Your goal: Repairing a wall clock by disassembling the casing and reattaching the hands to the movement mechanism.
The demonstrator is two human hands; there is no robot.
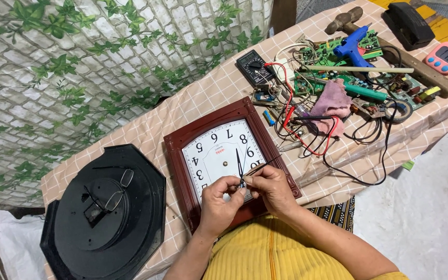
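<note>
Clock [224, 155] lies face up at table centre, frame intact, dial bare. Both hands meet at its 6 o'clock edge: left hand [223, 199] pinches the clock hands' [239, 167] lower tip, right hand [271, 187] pinches a thin tool [261, 166]. Hands look fitted to the hub; alignment seems unfinished. Black housing [107, 212] with spectacles [114, 193] sits at 8 o'clock.

Hands [245, 194] covering lower clock face [219, 153], black octagonal clock back [130, 207] running past bottom edge, circuit-board parts [338, 78] too small to resolve
</note>
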